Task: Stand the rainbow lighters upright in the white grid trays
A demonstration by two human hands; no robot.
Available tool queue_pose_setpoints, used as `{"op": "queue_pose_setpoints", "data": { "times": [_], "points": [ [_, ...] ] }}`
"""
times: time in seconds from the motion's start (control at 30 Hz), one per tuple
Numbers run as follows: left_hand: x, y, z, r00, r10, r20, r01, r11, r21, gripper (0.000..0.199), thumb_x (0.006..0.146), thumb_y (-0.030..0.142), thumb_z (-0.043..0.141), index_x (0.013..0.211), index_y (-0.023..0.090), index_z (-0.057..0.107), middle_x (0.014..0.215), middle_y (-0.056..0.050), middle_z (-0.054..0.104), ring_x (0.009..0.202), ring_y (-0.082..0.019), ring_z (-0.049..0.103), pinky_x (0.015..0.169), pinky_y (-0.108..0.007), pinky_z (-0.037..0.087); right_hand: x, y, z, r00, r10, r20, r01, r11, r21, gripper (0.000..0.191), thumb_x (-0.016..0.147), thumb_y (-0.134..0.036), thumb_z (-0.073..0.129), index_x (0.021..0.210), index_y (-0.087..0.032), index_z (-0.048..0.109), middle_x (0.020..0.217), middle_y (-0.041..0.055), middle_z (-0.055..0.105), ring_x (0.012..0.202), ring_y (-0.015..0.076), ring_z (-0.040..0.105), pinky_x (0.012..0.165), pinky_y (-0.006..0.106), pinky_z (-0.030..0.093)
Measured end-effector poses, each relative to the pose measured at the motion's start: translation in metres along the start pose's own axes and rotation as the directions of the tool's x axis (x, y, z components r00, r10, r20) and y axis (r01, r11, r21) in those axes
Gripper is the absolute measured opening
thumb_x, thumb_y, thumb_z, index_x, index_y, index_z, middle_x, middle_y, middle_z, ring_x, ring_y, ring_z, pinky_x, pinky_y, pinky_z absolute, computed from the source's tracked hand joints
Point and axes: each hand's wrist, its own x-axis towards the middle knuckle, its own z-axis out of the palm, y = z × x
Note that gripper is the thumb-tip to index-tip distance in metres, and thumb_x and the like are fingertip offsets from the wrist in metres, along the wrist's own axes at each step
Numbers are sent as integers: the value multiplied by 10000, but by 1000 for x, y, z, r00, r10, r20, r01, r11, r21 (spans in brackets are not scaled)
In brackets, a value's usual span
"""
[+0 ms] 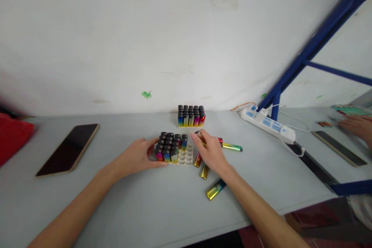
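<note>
A pale tray (pixel 186 159) with rounded slots stands in front of me, its left part filled with upright lighters (pixel 167 148) in shiny rainbow colours with black tops. My left hand (pixel 142 157) grips the tray's left end, thumb along the front and fingers behind. Just right of the tray, my right hand (pixel 211 151) is closed on a lighter, whose dark top (pixel 198 134) shows by the fingertips; the rest is mostly hidden. Loose lighters lie under and around this hand, among them a gold one (pixel 204 172), a green one (pixel 232 147) and a gold-blue one (pixel 215 190).
A second block of upright lighters (pixel 191 117) stands by the wall. A phone (pixel 69 149) lies at left near a red cloth-like item (pixel 13 135). At right are a power strip (pixel 269 124) with cables, a blue frame (pixel 302 62) and another person's hand (pixel 356 126).
</note>
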Motion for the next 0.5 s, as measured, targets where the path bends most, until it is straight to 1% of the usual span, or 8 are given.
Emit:
{"op": "queue_pose_setpoints", "data": {
  "times": [0.1, 0.17, 0.2, 0.23, 0.3, 0.37, 0.4, 0.5],
  "points": [
    [0, -1, 1, 1000, -7, 1, 7, 1000, 5, 627, 752, 728, 739, 1052, 179, 700, 768, -26, 691, 702, -230, 591, 666, -315, 390, -3, -6, -2, 991, -130, 31, 131, 991, -11, 326, 1110, -430, 434, 864, -232, 516, 818, 6, 622, 729, 172, 564, 704, 295, 418],
    [-1, -1, 1, 1000, -5, 5, 5, 1000, -1, 632, 758, 723, 736, 1070, 174, 702, 800, -34, 701, 720, -230, 598, 675, -314, 398, -5, -8, -2, 975, -222, 14, 223, 972, -72, 330, 1120, -436, 437, 910, -220, 574, 948, 60, 658, 869, 204, 604, 792, 321, 456],
    [-1, -2, 1, 1000, -6, 5, 6, 1000, -1, 636, 758, 723, 736, 1080, 174, 703, 809, -36, 703, 729, -232, 600, 679, -314, 402, -6, -7, -1, 967, -257, 3, 255, 960, -117, 347, 1118, -452, 450, 909, -216, 594, 978, 77, 663, 914, 219, 608, 827, 337, 461],
    [-1, -2, 1, 1000, -7, 7, 7, 1000, 0, 641, 757, 725, 737, 1088, 176, 703, 811, -35, 703, 736, -234, 599, 682, -314, 404, -7, -7, -1, 961, -278, 4, 275, 947, -164, 372, 1114, -469, 465, 879, -215, 602, 961, 80, 664, 915, 227, 608, 838, 348, 460],
    [-2, -1, 1, 1000, -12, 10, 12, 1000, 2, 643, 755, 725, 744, 1094, 181, 702, 810, -32, 699, 747, -239, 597, 682, -314, 402, -7, -5, 0, 958, -283, 47, 287, 932, -222, 442, 1104, -496, 496, 765, -220, 562, 812, 47, 644, 797, 210, 597, 788, 341, 445],
    [-2, -1, 1, 1000, -16, 11, 16, 1000, 2, 637, 760, 718, 749, 1096, 179, 700, 814, -34, 697, 759, -244, 599, 684, -317, 401, -7, -3, 0, 961, -252, 110, 271, 940, -210, 488, 1101, -499, 511, 696, -229, 496, 667, 1, 593, 643, 173, 556, 694, 314, 412],
    [-2, 0, 1, 1000, -16, 10, 16, 1000, 1, 638, 765, 714, 751, 1102, 175, 699, 822, -38, 698, 763, -246, 599, 689, -320, 401, -7, -2, 1, 963, -235, 130, 257, 948, -189, 489, 1102, -495, 513, 692, -232, 481, 634, -12, 585, 601, 161, 547, 659, 302, 398],
    [-2, 0, 2, 1000, -17, 8, 17, 1000, 9, 649, 761, 706, 769, 1115, 167, 699, 817, -42, 692, 771, -253, 597, 702, -330, 400, -7, 1, 2, 970, -207, 129, 226, 960, -162, 418, 1104, -465, 527, 757, -232, 511, 696, 0, 667, 631, 163, 611, 640, 282, 408]
  ]
}}
